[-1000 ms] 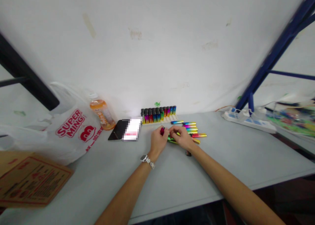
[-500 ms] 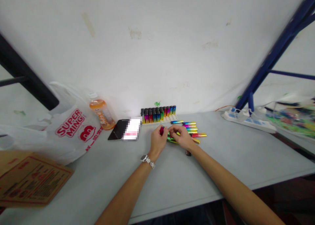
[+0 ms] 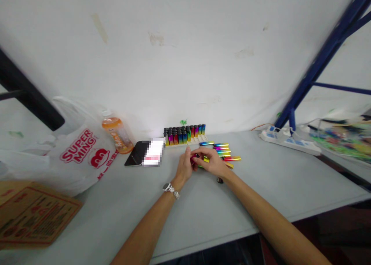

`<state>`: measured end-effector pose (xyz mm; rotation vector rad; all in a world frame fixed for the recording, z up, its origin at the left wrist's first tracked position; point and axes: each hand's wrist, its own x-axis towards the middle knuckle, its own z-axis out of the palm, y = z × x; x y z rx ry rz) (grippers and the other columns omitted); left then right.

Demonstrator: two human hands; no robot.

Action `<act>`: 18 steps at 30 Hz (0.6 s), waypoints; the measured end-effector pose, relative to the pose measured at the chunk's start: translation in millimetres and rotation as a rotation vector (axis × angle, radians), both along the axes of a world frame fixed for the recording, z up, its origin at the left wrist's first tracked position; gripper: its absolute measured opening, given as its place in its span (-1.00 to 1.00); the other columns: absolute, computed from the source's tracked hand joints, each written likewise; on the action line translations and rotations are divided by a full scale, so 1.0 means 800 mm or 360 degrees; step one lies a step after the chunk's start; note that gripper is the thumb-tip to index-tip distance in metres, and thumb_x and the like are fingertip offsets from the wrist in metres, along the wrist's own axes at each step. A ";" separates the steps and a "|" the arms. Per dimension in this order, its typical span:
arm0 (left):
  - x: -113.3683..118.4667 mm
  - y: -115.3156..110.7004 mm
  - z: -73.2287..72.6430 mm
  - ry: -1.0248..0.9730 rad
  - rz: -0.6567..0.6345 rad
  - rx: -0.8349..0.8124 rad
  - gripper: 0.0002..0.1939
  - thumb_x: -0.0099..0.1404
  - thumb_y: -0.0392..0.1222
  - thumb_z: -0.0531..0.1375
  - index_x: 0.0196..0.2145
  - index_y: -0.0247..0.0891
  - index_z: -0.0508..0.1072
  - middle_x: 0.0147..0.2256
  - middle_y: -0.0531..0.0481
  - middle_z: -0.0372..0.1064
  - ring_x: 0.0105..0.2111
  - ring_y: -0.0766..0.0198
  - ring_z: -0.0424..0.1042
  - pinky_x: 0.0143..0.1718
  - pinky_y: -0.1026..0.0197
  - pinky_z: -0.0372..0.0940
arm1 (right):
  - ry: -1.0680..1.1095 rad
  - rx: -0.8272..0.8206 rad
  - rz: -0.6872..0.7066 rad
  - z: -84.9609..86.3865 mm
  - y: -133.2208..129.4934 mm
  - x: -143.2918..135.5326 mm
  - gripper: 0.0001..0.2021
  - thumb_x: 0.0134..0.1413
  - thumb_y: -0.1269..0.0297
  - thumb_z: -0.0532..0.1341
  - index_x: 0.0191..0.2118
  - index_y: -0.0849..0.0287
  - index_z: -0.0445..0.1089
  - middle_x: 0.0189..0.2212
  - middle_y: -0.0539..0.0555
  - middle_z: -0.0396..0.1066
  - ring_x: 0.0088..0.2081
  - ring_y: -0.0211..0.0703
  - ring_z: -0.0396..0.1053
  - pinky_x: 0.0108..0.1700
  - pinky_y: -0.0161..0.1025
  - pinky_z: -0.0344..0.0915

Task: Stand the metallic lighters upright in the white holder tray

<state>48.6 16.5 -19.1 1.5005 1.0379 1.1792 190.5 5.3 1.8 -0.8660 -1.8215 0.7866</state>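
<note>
In front of me, my left hand (image 3: 184, 165) is closed around a red-pink lighter (image 3: 193, 159) with a dark top end. My right hand (image 3: 211, 162) meets it from the right, its fingers pinched at that dark end. Most of the lighter is hidden by my fingers. Behind my hands, several shiny multicoloured lighters (image 3: 180, 136) with black tops stand upright in rows in a white rack (image 3: 203, 139). Loose metallic coloured tubes (image 3: 222, 148) lie flat on the table just beyond my right hand. A small dark piece (image 3: 220, 180) lies beside my right wrist.
Left of the rack are a dark tablet or phone (image 3: 136, 153) with a blurred bright part, an orange drink bottle (image 3: 118, 135), a white plastic bag (image 3: 84, 160) and a cardboard box (image 3: 40, 214). A white power strip (image 3: 290, 140) lies at the right by a blue metal post (image 3: 304, 79).
My right hand has moved left onto the dark end of the lighter in my left hand, bringing the hands together. The view has shifted slightly.
</note>
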 end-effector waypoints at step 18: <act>0.000 0.007 0.012 0.0114 0.0393 0.0353 -0.67 0.41 0.02 -0.02 -0.27 -0.23 0.42 -0.20 -0.07 0.42 -0.15 0.20 0.38 -0.17 0.21 0.26 | 0.0154 0.0021 -0.0578 0.014 0.051 0.035 -0.68 0.10 -0.02 0.27 -0.32 0.17 0.34 -0.60 -0.03 0.40 -0.58 -0.28 0.28 -0.49 -0.33 0.21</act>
